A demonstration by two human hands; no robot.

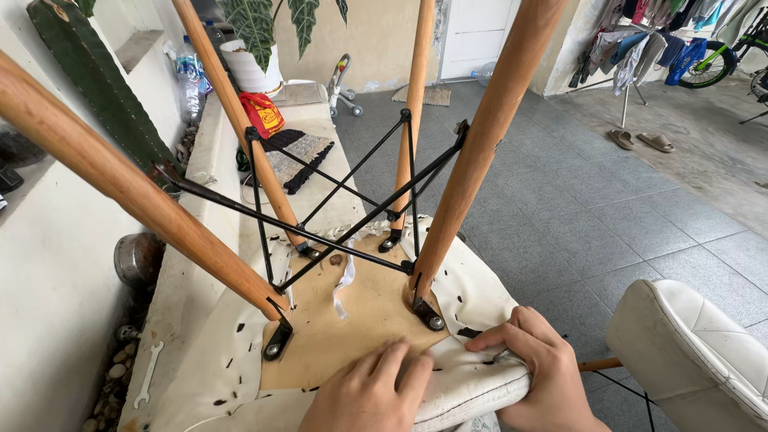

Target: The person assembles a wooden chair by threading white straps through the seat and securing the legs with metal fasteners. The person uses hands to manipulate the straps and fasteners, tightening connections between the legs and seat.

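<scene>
Cream upholstery (472, 384) of an upturned chair (352, 320) on the worktop (192, 312): left hand (372, 392) flat, grip open, pressing its edge; right hand (540, 368) pinching the fabric, fingertips partly hidden. Wrists cut off below.

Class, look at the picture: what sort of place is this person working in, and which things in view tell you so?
Probably a covered home patio or porch. Laundry hangs on a drying rack, sandals lie on the grey tiled floor, and a potted plant stands on the ledge.
</scene>
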